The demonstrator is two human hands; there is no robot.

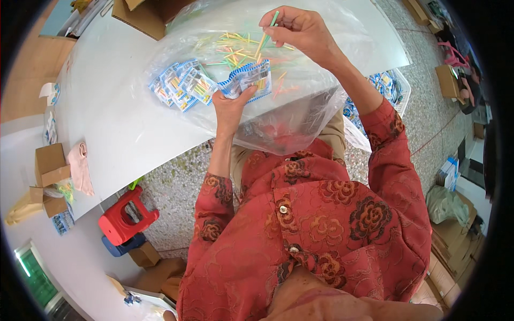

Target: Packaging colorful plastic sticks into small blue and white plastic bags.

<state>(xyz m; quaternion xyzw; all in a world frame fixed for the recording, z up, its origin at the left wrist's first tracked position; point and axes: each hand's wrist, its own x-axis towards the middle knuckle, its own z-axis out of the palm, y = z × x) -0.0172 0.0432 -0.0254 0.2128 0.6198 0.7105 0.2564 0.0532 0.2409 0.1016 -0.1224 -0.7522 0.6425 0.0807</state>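
My left hand (231, 107) grips a small blue-and-white plastic packet (263, 80), with yellow sticks showing through its front. Above the packet, my right hand (302, 35) pinches a few thin coloured sticks (264, 43), green and yellow, whose lower ends reach the packet's top edge. Loose yellow, green and pink sticks (233, 52) lie scattered behind it on a clear plastic sheet (316, 80). Left of my left hand, several similar packets (184, 83) overlap on the sheet, with sticks visible inside them.
The white table (101, 117) carries an open cardboard box (140, 20) at its far side. Right of the table, a white basket (402, 88) holds many blue-and-white packets. A red stool (126, 216) stands at lower left, near a pink cloth (80, 167) on the table's edge.
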